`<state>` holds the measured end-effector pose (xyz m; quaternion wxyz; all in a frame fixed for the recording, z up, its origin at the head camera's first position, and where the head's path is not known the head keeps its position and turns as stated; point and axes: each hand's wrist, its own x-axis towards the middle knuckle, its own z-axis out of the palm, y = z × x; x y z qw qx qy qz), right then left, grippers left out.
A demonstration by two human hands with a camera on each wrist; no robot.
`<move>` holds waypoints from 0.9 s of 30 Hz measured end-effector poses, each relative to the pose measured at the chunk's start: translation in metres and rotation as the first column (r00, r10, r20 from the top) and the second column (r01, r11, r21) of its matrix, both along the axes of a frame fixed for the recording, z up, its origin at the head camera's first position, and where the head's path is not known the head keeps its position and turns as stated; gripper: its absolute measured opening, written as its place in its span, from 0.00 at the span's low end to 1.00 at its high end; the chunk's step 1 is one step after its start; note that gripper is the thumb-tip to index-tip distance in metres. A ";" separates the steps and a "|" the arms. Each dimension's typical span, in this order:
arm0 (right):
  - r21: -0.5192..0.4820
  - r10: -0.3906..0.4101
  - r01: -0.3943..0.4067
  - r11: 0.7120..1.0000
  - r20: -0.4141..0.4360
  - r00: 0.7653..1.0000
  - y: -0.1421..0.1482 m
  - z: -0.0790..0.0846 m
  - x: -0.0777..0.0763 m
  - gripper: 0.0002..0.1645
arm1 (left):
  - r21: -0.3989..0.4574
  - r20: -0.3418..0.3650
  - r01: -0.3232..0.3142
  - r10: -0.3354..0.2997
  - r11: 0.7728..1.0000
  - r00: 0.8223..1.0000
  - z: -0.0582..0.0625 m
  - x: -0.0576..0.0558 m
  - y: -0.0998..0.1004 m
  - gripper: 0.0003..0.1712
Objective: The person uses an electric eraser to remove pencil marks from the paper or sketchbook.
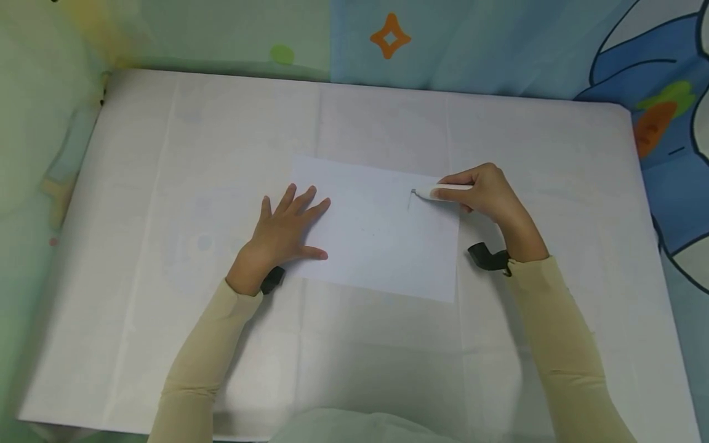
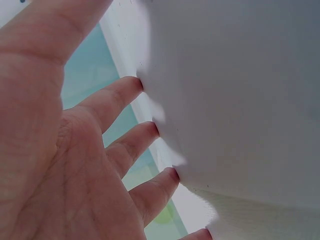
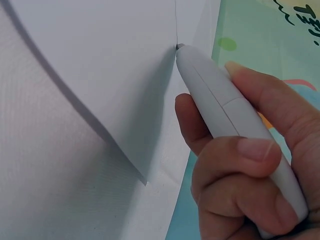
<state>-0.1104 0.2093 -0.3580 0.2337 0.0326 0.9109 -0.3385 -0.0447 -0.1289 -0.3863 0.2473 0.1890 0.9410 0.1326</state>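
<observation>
A sheet of white paper [image 1: 376,252] lies on the white-covered table, turned slightly. My left hand [image 1: 282,231] rests on its left edge with fingers spread; in the left wrist view the fingertips [image 2: 134,84] touch the sheet. Near the paper's upper right, my right hand [image 1: 490,194] grips a thick white pen-shaped tool [image 3: 215,92], thumb and fingers wrapped around its body. Its small dark tip meets the paper, and a thin line [image 3: 176,22] runs from that tip. Whether the line is drawn or cut I cannot tell.
A white cloth with fold creases covers the table [image 1: 183,344]. Patterned curtains [image 1: 471,49] hang behind and beside it. Dark wrist-camera mounts [image 1: 487,256] sit at both wrists, and the person's light clothing shows at the table's near edge.
</observation>
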 end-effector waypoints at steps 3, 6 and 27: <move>-0.014 -0.006 0.006 1.000 -0.008 1.000 0.000 -0.001 0.000 0.31 | -0.002 0.002 0.000 0.000 1.000 1.000 0.001 0.000 0.000 0.55; -0.020 -0.010 0.010 1.000 -0.012 1.000 -0.001 -0.001 0.000 0.30 | -0.006 0.004 0.001 -0.001 1.000 1.000 0.001 0.000 0.000 0.55; -0.018 -0.033 0.033 0.999 0.000 0.999 -0.002 -0.003 0.000 0.32 | -0.004 0.000 0.001 -0.001 1.000 1.000 -0.001 0.000 -0.001 0.55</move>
